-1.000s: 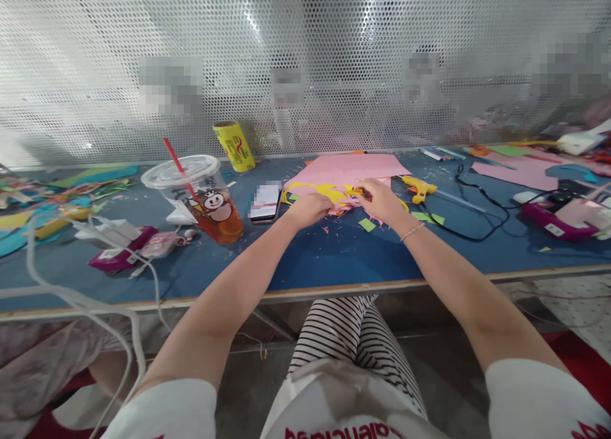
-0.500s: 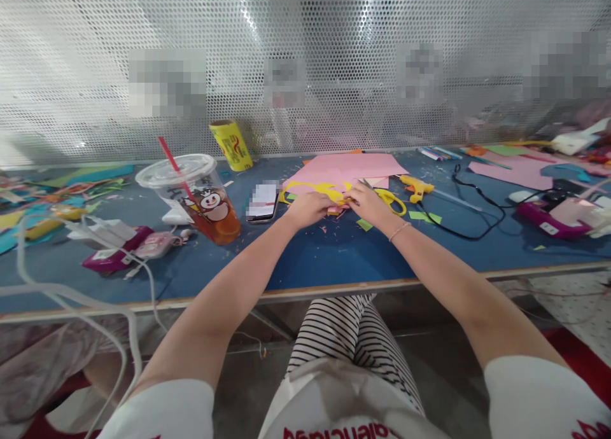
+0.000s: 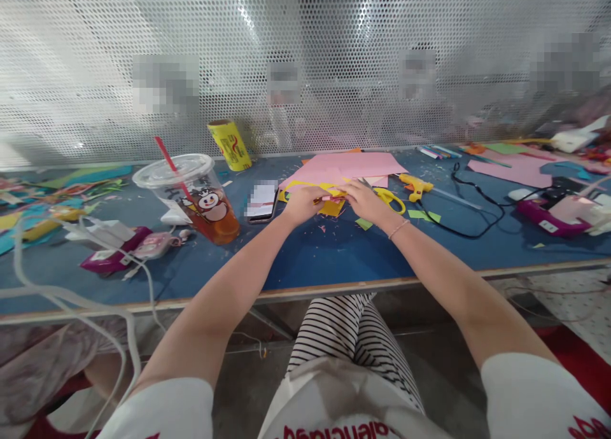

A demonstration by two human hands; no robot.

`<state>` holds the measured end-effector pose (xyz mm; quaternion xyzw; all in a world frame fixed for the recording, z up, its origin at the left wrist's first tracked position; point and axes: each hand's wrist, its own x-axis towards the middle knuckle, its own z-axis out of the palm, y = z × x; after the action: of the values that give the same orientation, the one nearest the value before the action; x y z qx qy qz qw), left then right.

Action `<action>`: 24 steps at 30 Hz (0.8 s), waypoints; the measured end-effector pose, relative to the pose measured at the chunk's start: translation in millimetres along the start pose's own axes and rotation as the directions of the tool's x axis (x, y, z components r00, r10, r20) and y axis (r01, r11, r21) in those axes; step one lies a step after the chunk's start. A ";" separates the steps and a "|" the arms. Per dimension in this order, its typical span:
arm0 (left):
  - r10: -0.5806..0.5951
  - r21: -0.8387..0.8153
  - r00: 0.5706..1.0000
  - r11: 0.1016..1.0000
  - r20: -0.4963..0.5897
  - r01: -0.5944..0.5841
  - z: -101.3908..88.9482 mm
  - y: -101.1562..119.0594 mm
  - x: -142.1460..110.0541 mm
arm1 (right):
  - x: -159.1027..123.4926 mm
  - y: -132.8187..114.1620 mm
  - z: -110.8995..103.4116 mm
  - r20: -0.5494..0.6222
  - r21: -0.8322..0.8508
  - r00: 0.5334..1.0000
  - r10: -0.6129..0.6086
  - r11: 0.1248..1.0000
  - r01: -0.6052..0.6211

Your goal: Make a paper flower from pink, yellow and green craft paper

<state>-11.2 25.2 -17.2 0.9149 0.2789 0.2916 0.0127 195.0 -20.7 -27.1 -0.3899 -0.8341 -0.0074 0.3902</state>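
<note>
Both hands meet over the blue table, pinching a small pink and yellow paper piece [image 3: 329, 198]. My left hand [image 3: 305, 205] has its fingers closed on the left end. My right hand [image 3: 363, 199] grips the right end, its fingers bent over the top. Fingertips partly hide the piece, so its exact shape is unclear. Yellow paper [image 3: 333, 208] lies just under and behind the hands. Beyond it are large pink paper sheets [image 3: 351, 165]. Yellow-handled scissors [image 3: 394, 200] rest beside my right hand, their blades partly hidden behind it.
Left of the hands are a phone [image 3: 262, 200] and a lidded drink cup [image 3: 210, 203] with a red straw. A yellow glue gun [image 3: 416, 187] with a black cord lies to the right. Purple power strips [image 3: 114, 251] and white cables occupy the left. A perforated metal panel [image 3: 324, 63] stands behind.
The yellow paper that rose around my fingers now lies lower and flatter, with more of it showing beneath the hands. My left hand has shifted slightly left, my fingers still meeting at the small piece.
</note>
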 end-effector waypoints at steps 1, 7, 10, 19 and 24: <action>-0.016 -0.018 0.999 1.000 -0.034 0.015 -0.7 -0.1 0.4 | 1.6 -2.4 -2.3 -0.011 0.005 1.000 0.016 1.000 -0.016; -0.124 -0.151 0.974 0.984 -0.188 0.096 -16.5 17.3 3.7 | 10.0 -15.7 -14.6 -0.134 0.248 0.975 0.175 0.959 -0.138; -0.180 -0.276 0.955 0.954 -0.236 0.112 -26.9 31.3 4.9 | 11.0 -22.3 -22.1 -0.204 0.400 0.950 0.237 0.906 -0.140; -0.340 -0.572 0.931 0.794 -0.135 0.207 -28.3 44.2 5.1 | 13.2 -32.8 -36.9 -0.207 0.521 0.916 0.345 0.831 -0.195; -0.381 -0.673 0.920 0.705 -0.090 0.226 -22.4 44.2 5.5 | 14.2 -28.6 -35.3 -0.140 0.605 0.898 0.417 0.754 -0.255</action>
<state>2.6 -12.4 12.5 0.7554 0.3071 0.4639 0.3461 193.4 -42.6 15.1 -0.3944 -0.6520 0.2621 0.5922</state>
